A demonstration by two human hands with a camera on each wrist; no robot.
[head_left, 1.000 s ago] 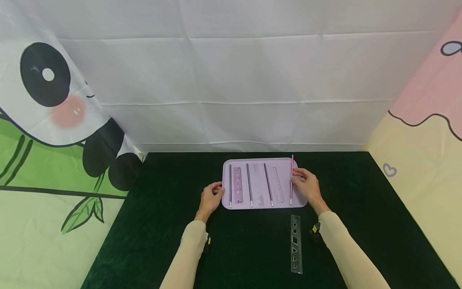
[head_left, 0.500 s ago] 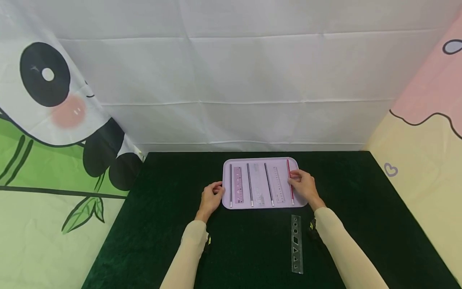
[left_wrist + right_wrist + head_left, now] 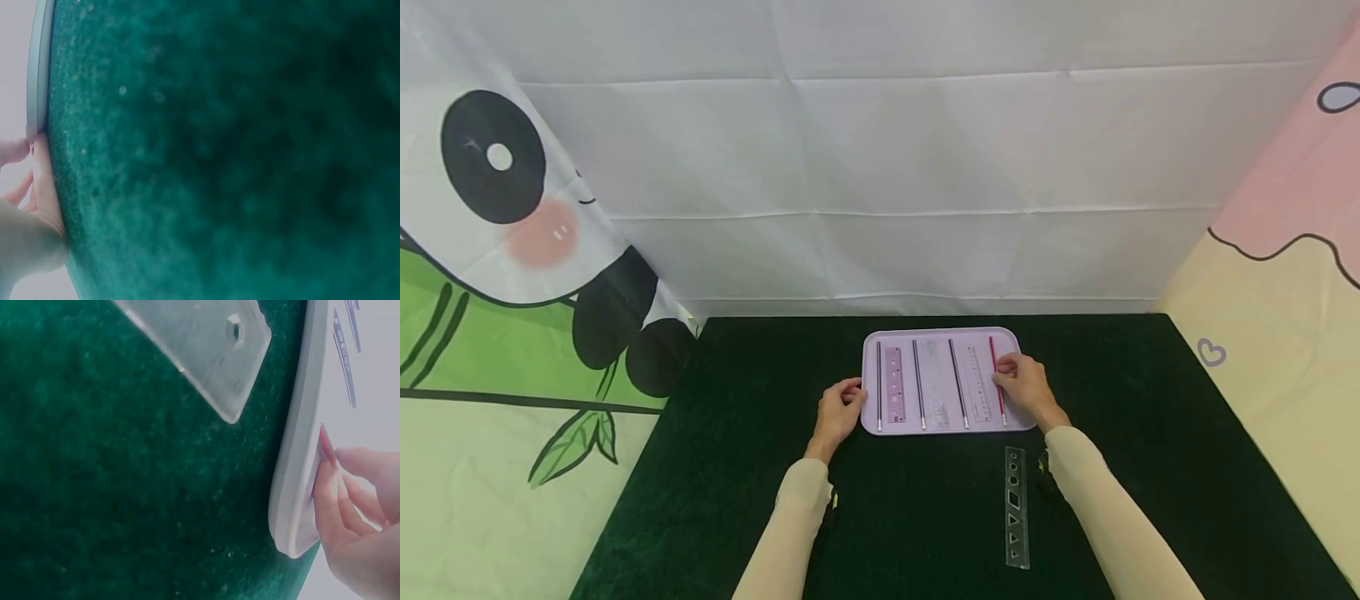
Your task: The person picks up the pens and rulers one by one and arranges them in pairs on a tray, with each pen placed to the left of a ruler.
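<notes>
The left hand (image 3: pixel 837 410) grips the left rim of the lilac tray (image 3: pixel 1021 421), fingers curled over its edge and thumb against it; in the left wrist view the fingertips (image 3: pixel 37 181) press on that rim. On the tray, pens and rulers lie side by side, all with their long axes running near to far. At the right end of the row lies the red pen (image 3: pixel 997 379), its far end tilted slightly left, its near tip close to the tray's near rim. The right hand (image 3: pixel 1024 385) pinches this pen about midway, fingers closed on it. A second ago the pen stood further right, jutting past the far rim; it now lies inside the tray, just beside the right-hand ruler (image 3: pixel 977 383). On the dark green worktop (image 3: pixel 1150 433), near of the tray's right corner, lies a clear stencil ruler (image 3: pixel 1015 506), also pointing near to far. Open worktop spreads left, right and near of the tray.
</notes>
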